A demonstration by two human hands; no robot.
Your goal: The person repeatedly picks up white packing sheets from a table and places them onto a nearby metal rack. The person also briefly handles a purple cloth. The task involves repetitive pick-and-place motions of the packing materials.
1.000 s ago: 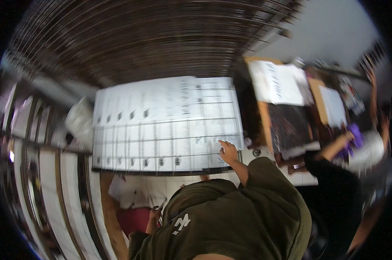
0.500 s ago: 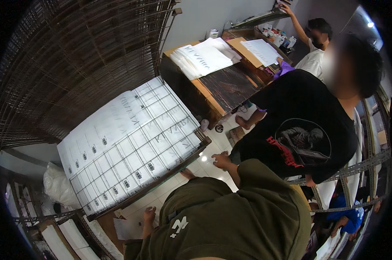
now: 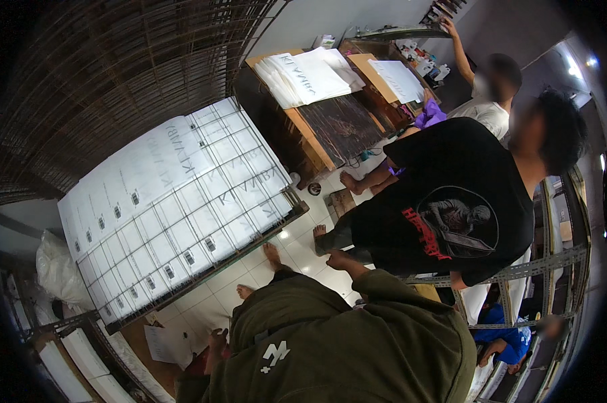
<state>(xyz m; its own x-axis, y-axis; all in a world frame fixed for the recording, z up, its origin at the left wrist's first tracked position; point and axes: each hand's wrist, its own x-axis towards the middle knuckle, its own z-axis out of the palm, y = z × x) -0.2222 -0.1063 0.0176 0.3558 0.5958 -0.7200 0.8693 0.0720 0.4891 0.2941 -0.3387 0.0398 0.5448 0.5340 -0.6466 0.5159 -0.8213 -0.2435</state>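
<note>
My right hand (image 3: 341, 260) hangs at my side with loosely parted fingers and nothing in it, close to a co-worker in a black T-shirt (image 3: 451, 195). Low on my left, my left hand (image 3: 216, 340) also hangs bare, its thumb apart from the fingers. In front of me stands a drying rack (image 3: 203, 271) with a wire mesh tray. Large white printed sheets (image 3: 132, 178) lie across it, some over the wires and others showing beneath them. Neither hand touches the rack or the sheets.
Raised wire trays (image 3: 115, 80) tower over the rack's far side. Beyond it, a wooden table (image 3: 344, 127) bears a stack of white sheets (image 3: 307, 77). Another person in white (image 3: 481, 111) reaches up at the back. Metal shelving (image 3: 518, 275) stands right; a plastic bag (image 3: 58, 269) lies left.
My view has shifted, so the rack and table sit further left and higher. Both hands still hang free. The person in white still has an arm raised.
</note>
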